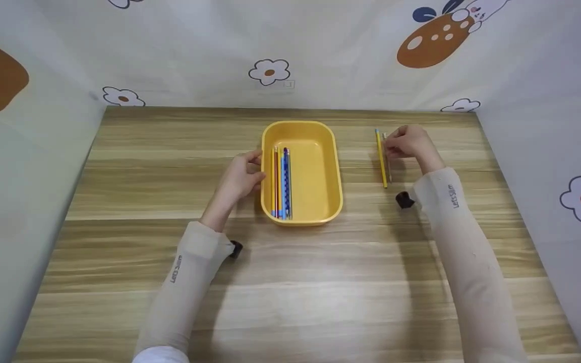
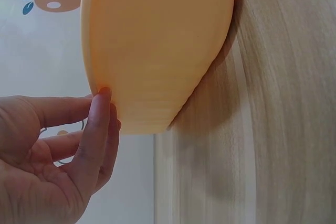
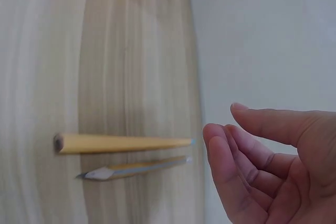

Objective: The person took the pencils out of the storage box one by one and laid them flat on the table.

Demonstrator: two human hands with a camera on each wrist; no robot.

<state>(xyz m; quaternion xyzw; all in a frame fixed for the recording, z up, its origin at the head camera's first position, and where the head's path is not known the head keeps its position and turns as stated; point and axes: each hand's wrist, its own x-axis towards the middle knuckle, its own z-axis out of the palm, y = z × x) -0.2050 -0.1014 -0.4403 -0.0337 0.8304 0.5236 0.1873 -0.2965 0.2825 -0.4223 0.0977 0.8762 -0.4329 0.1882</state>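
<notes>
My left hand (image 1: 242, 176) is at the left side of a yellow plastic bin (image 1: 321, 220), its fingertips against the outer wall near the rim in the left wrist view. Several pencils (image 1: 280, 186), among them red, yellow and blue ones, lie lengthwise along the bin's left side. To the bin's right, my right hand (image 1: 411, 142) hovers beside two pencils on the table. One is a yellow pencil (image 3: 123, 143) with a flat, unsharpened end; the other is a thinner sharpened pencil (image 3: 134, 169) with a dark tip. A gap shows between right thumb and fingers, with nothing held.
The wood-grain table (image 1: 321, 292) reaches back to a pale patterned sheet (image 1: 321, 50) with flowers, which also walls off both sides. A small black device (image 1: 405, 200) sits at the right wrist, another black device (image 1: 236, 249) at the left wrist.
</notes>
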